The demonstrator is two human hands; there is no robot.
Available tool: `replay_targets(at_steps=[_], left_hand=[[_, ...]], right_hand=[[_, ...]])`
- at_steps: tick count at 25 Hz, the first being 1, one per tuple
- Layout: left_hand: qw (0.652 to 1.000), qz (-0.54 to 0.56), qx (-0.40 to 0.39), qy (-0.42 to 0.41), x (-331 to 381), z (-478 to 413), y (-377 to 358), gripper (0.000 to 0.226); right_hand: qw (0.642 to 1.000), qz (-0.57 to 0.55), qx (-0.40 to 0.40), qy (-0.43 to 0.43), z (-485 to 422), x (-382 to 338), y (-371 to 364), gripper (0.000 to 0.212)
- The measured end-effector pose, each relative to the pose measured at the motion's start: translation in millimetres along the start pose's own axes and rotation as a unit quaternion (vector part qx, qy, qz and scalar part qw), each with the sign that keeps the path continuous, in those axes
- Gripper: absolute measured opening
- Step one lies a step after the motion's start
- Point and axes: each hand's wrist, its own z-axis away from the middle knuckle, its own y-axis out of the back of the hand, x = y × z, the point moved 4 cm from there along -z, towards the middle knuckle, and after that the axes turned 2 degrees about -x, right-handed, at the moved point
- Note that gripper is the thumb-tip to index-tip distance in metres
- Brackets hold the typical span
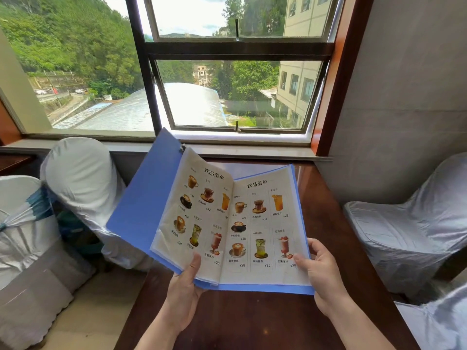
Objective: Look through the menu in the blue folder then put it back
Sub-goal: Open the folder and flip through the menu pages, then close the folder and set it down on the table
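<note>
The blue folder (141,205) is held open above the table, its left cover tilted up. Inside lie clear sleeves with drink menu pages (260,223) showing coffees, teas and juices with prices. My left hand (187,281) grips the folder's bottom edge near the spine, thumb pressed on the left page. At the lower right corner my right hand (321,271) holds the right cover, thumb resting on the right page.
A dark wooden table (252,322) runs under the folder up to the window sill (227,150). White-covered chairs stand at the left (80,183) and at the right (409,231). A grey wall rises on the right.
</note>
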Motion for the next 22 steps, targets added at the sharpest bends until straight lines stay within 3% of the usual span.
replay_targets(at_steps=[4, 9, 13, 18, 20, 22], left_hand=[[0.990, -0.135, 0.030, -0.024, -5.3, -2.4, -1.4, 0.037], [0.957, -0.276, -0.033, -0.085, -3.7, -2.4, -12.1, 0.062], [0.933, -0.347, -0.034, -0.089, -6.4, -1.3, -11.9, 0.085], [0.870, -0.474, -0.061, -0.121, -11.3, 2.2, -15.1, 0.089], [0.879, -0.463, -0.080, -0.088, -12.5, 0.7, -10.1, 0.092], [0.910, -0.400, -0.102, -0.034, -11.2, -0.1, -3.8, 0.087]], right_hand=[[1.000, -0.006, -0.003, -0.005, 3.0, 1.6, -5.1, 0.025], [1.000, -0.023, -0.005, -0.014, 6.3, 1.6, -6.6, 0.026], [0.999, -0.034, -0.003, -0.014, 9.0, 0.9, -5.9, 0.026], [0.999, -0.049, -0.005, -0.005, 11.5, -3.9, -6.0, 0.028], [0.998, -0.055, -0.006, 0.000, 11.9, -5.3, -5.7, 0.027], [0.998, -0.059, 0.009, -0.005, 13.2, -4.9, -3.6, 0.027]])
